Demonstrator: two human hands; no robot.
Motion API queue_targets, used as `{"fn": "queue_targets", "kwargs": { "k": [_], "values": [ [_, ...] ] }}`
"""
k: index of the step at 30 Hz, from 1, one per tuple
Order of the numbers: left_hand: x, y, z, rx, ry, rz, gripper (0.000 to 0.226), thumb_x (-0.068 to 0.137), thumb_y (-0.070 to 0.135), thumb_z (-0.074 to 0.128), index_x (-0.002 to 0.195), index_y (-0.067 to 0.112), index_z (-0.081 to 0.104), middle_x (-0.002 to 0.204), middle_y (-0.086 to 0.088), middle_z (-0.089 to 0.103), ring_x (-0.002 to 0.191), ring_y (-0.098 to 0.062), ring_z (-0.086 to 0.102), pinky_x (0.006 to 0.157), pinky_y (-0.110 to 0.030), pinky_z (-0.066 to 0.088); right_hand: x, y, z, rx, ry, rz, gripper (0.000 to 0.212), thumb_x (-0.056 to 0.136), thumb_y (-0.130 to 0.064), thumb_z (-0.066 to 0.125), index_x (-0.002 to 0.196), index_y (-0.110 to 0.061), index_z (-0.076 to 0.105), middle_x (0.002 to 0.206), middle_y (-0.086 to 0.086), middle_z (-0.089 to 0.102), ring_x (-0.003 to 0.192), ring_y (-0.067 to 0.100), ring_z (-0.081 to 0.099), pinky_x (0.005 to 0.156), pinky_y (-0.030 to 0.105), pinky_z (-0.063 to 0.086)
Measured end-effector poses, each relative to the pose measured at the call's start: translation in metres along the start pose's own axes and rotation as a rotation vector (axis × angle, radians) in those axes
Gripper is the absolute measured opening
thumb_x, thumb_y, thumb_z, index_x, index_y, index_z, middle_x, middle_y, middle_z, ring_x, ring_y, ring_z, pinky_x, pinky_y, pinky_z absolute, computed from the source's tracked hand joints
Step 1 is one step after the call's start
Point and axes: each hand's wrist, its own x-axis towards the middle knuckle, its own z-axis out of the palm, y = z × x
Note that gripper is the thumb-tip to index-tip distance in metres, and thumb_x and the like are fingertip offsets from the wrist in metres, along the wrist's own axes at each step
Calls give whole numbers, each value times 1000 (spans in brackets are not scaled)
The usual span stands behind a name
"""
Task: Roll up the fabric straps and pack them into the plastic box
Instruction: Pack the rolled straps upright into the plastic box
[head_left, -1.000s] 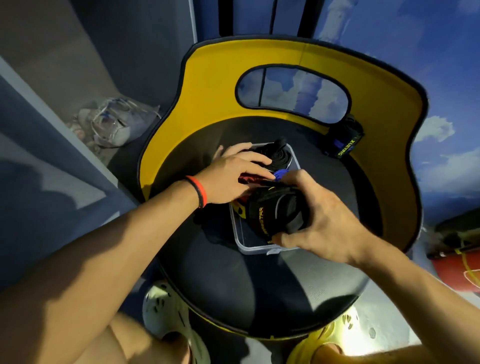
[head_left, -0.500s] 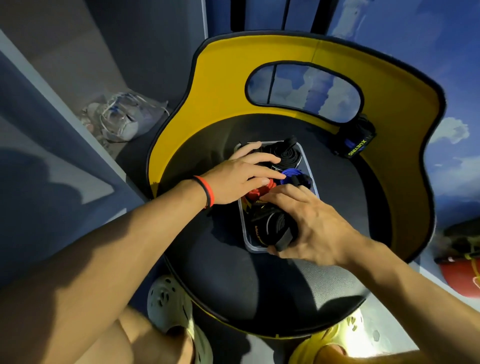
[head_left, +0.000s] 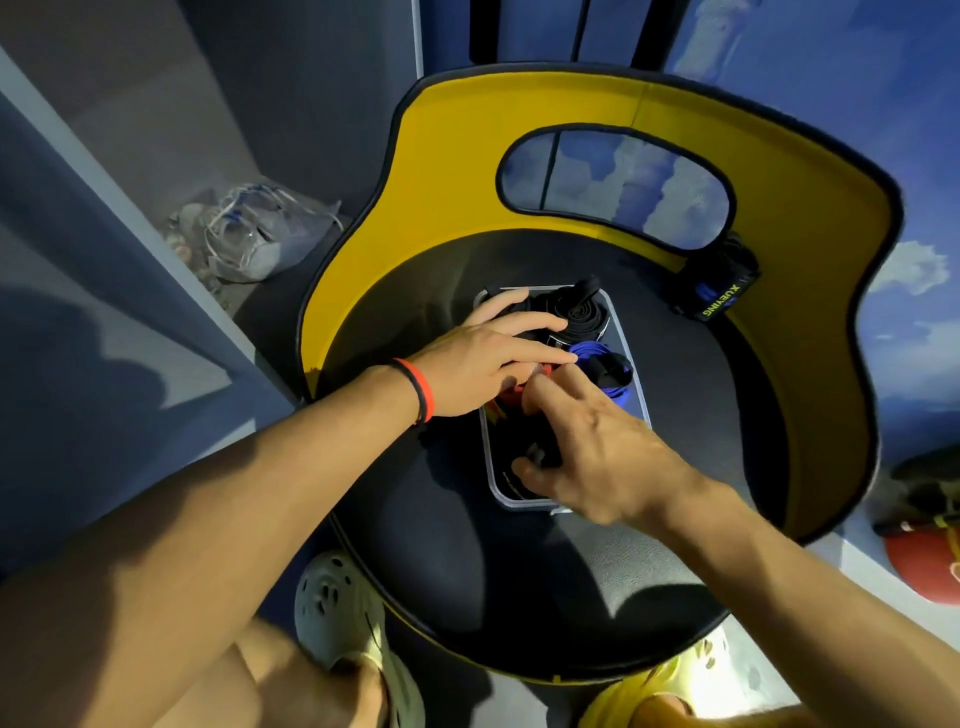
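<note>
A clear plastic box (head_left: 638, 385) stands on the black seat of a chair. Inside it are a rolled black strap (head_left: 577, 312) at the far end, a blue strap (head_left: 609, 370) and a red strap (head_left: 510, 396). My left hand (head_left: 483, 358) lies over the box with straight fingers, pressing on the straps. At the near end of the box my right hand (head_left: 592, 447) grips a rolled black and yellow strap (head_left: 511, 441), thumb and fingers curled round it, and the hand mostly hides it. Another rolled black strap (head_left: 716, 297) lies on the seat at the back right.
The chair's yellow back (head_left: 467, 171) curves round the seat on the left, far and right sides. A crumpled plastic bag (head_left: 260, 234) lies on the floor to the left, a red object (head_left: 924, 561) to the right. My feet in clogs (head_left: 337, 613) are below the seat.
My right hand has lowered the black and yellow strap from above the box's near end down into the box. My left hand has stayed pressed on the straps inside.
</note>
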Motion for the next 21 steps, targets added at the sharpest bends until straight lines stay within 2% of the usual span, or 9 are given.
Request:
{"fn": "queue_targets", "kwargs": {
  "k": [4,6,8,10,12,14,17,19,21],
  "values": [
    [-2,3,0,4,6,-10,42,104,13,47,136,38,61,158,17,34,154,-16,2,124,-43,18,1,-9,18,-138,104,12,48,88,-53,69,126,-31,47,127,-7,33,108,15,46,67,34,46],
    [-2,3,2,1,10,-14,40,105,17,48,135,39,61,158,17,34,154,-16,3,123,-44,18,-2,-5,23,-171,140,2,57,86,-57,70,132,-32,48,127,-7,34,110,16,49,68,36,51],
    [-1,4,2,-5,14,-16,38,104,19,49,135,40,62,157,18,35,153,-16,3,123,-45,18,-8,5,19,-27,127,-17,72,79,-62,75,139,-37,44,129,-13,36,114,12,52,81,36,56],
    [0,5,1,-8,11,-14,38,104,20,51,134,40,62,156,18,36,153,-16,4,124,-45,17,-17,14,10,213,92,-9,77,76,-58,81,138,-38,41,127,-18,40,117,4,50,95,28,50],
    [1,5,0,-19,0,-25,36,105,22,50,135,40,62,156,19,37,153,-14,3,124,-44,14,-28,20,9,252,145,-22,62,79,-41,80,129,-33,46,124,-17,43,114,6,51,95,26,49],
    [1,7,-3,-25,-10,-40,36,104,22,50,134,39,62,155,19,37,153,-14,2,125,-44,12,-37,24,13,169,272,5,45,82,-30,72,121,-29,51,118,-16,46,104,8,54,88,30,53],
    [3,10,-4,-29,-1,-53,35,103,21,52,131,38,65,153,17,40,153,-17,4,125,-46,10,-39,30,14,96,346,130,23,88,-34,67,110,-28,66,100,-15,59,83,7,63,77,36,57],
    [3,14,-2,-60,30,-86,33,100,25,56,129,37,66,152,18,41,154,-18,4,124,-49,12,-35,37,14,123,329,120,22,90,-32,72,111,-26,74,99,-11,68,81,10,67,77,38,58],
    [0,17,3,-84,32,-110,35,96,31,63,131,38,65,154,20,38,155,-16,-1,124,-50,12,-33,41,15,184,313,102,25,89,-30,77,114,-24,76,101,-10,69,84,7,67,80,32,58]
  ]
}}
